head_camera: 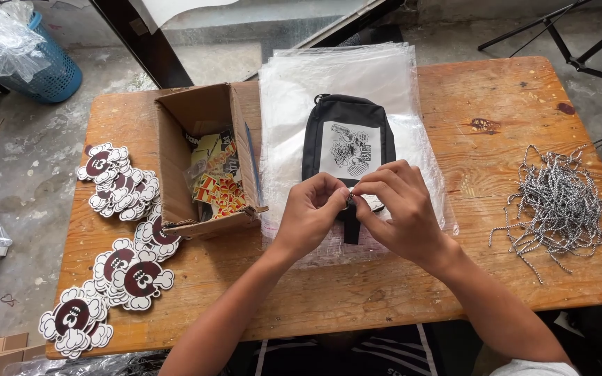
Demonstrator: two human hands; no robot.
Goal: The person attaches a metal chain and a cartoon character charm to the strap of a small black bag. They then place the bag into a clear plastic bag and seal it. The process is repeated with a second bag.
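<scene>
Black pouch point(348, 136) lies mid-table on the clear bag stack point(287, 90), near end under the hands. Left hand point(310, 211) and right hand point(397, 202) both pinch narrow on a small metal fitting at its strap. Pouch looks soft, light; fitting probably slippery, so grip by fingertips.

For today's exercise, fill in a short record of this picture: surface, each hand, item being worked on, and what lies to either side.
Surface: wooden table
Left hand: pinching a small part at the pouch's lower end
Right hand: pinching the same spot
Item: black pouch with printed panel, on a stack of clear bags
Left side: open cardboard box, flower-shaped cutouts
Right side: heap of speckled cords
</scene>
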